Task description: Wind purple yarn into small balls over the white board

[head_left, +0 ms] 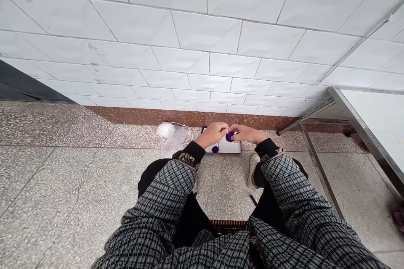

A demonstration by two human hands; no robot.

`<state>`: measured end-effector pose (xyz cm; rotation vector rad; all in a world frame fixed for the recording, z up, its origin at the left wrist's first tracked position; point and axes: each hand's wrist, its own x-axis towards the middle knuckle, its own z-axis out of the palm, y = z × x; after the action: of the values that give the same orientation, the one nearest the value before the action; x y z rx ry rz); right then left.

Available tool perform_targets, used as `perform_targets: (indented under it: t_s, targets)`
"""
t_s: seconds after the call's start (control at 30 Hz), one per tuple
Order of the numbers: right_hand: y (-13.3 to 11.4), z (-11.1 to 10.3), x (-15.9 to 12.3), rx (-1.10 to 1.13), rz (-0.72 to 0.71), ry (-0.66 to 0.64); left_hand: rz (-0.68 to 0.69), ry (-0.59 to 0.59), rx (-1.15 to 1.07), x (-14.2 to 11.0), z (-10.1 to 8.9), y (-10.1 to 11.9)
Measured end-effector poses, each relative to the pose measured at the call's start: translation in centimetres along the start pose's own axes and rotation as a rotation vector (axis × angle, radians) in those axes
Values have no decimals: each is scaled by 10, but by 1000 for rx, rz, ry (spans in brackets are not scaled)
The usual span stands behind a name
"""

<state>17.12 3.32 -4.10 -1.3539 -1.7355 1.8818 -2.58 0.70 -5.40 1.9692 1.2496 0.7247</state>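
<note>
A small purple knitted or crocheted yarn piece (229, 136) is held between the thumb and fingers of my right hand (248, 133). My left hand (212, 134) is closed in a pinch right beside it, the fingertips almost touching those of my right. What the left fingers grip is too small to make out. Below my hands a shallow white tray with a dark rim (232, 148) lies on the floor. In it sits a small purple yarn ball (215, 149), with a dark strand rising from it towards my hands.
Left of the tray are a white yarn ball (166, 129) and a clear plastic bag (173, 142). A white tiled wall (189, 63) rises close ahead. At right stands a metal-framed table (372, 126). My shoe (253, 171) is near the tray.
</note>
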Motion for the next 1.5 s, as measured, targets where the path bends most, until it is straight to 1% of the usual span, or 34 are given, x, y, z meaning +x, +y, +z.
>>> perform_targets:
  t_s: [0.03, 0.07, 0.1, 0.2, 0.27, 0.33, 0.4, 0.47, 0.5, 0.57, 0.6, 0.63, 0.67, 0.7, 0.73, 0.77, 0.8, 0.83, 0.9, 0.97, 1.0, 1.07, 1.17, 1.23, 1.27, 1.3, 1.33, 1.37, 1.4, 1.43, 1.47, 1.5]
  targets:
    - [-1, -1, -2, 64, -8, -72, -18, 28, 0, 1, 0, -1]
    - [-2, -1, -4, 154, -25, -108, -41, 57, -3, 3, 0, -2]
    - [-4, -2, -5, 257, -50, -108, -65, 85, -9, 4, 0, -2]
    - [-6, -6, -6, 541, -123, -25, -124, 119, -27, 5, 1, -3]
    - [-7, -7, -5, 653, -154, 28, -127, 94, -29, 5, 4, -2]
    - [-7, -8, -3, 718, -178, 87, -98, 42, -29, 4, 7, 0]
    - [-5, -8, 1, 748, -201, 167, -53, -24, -27, 2, 10, 3]
    - [-2, -7, 6, 719, -218, 272, -5, -90, -26, 2, 12, 5]
    - [0, -7, 9, 663, -220, 330, 19, -113, -25, 1, 12, 5]
    - [4, -6, 13, 459, -190, 401, 52, -120, -24, 1, 10, 5]
    - [6, -5, 13, 330, -160, 391, 59, -109, -21, 1, 9, 4]
    - [7, -5, 13, 204, -124, 339, 61, -95, -16, 0, 7, 4]
    - [7, -4, 11, 99, -86, 243, 58, -82, -10, 0, 5, 3]
    - [7, -4, 8, 30, -55, 121, 50, -71, -7, 0, 3, 2]
    - [6, -3, 5, 5, -39, 2, 36, -61, -10, 0, 1, 1]
    - [5, -3, 1, 23, -39, -96, 16, -46, -20, 0, -1, 0]
    - [3, -4, -2, 78, -55, -163, -10, -23, -36, 0, -2, 0]
    - [1, -4, -5, 159, -81, -197, -38, 2, -57, 1, -3, 0]
    - [-2, -6, -8, 342, -144, -200, -92, 49, -97, 2, -3, 0]
    - [-4, -7, -8, 476, -190, -160, -127, 76, -107, 3, -2, 2]
    - [-5, -8, -6, 520, -207, -113, -131, 78, -103, 3, -1, 2]
    - [-6, -7, -2, 590, -241, 26, -115, 71, -83, 3, 3, 4]
    - [-3, -6, 6, 630, -296, 223, -59, -21, -66, 1, 9, 6]
    - [1, -4, 10, 529, -292, 333, -25, -92, -61, 0, 10, 7]
    - [2, -4, 11, 426, -260, 374, -12, -105, -59, 0, 10, 7]
    - [4, -3, 12, 297, -209, 376, -2, -95, -54, -1, 9, 7]
    - [5, -2, 11, 161, -149, 322, 2, -69, -48, -1, 7, 7]
    - [6, -2, 9, 45, -93, 218, 3, -37, -43, 0, 5, 7]
    - [6, -2, 7, -27, -55, 87, -1, -5, -38, 0, 2, 6]
    - [5, -2, 4, -40, -43, -39, -7, 18, -36, 1, 0, 6]
    - [3, -3, 0, 6, -61, -129, -16, 36, -37, 1, -3, 5]
    - [1, -4, -3, 94, -99, -172, -27, 55, -40, 2, -5, 5]
